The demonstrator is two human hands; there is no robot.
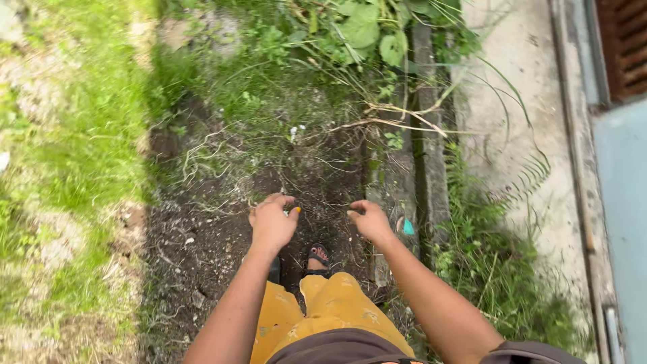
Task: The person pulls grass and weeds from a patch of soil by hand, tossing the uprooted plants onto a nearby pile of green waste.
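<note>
Both my arms reach forward over a patch of dark bare soil (202, 236) strewn with dry stems. My left hand (271, 221) is curled loosely, knuckles up, fingertips bent down toward the soil; whether it holds anything I cannot tell. My right hand (369, 220) is beside it, a little apart, fingers bent with the thumb pointing left, and nothing shows in it. Below the hands are my yellow trousers (330, 313) and a sandalled foot (318, 258) standing on the soil.
Green weeds and leafy plants (350, 34) grow at the far edge of the soil. Grass (74, 155) lies to the left. A narrow concrete gutter (424, 168) runs along the right, then a concrete strip (519, 101) and a pale blue wall (623, 222).
</note>
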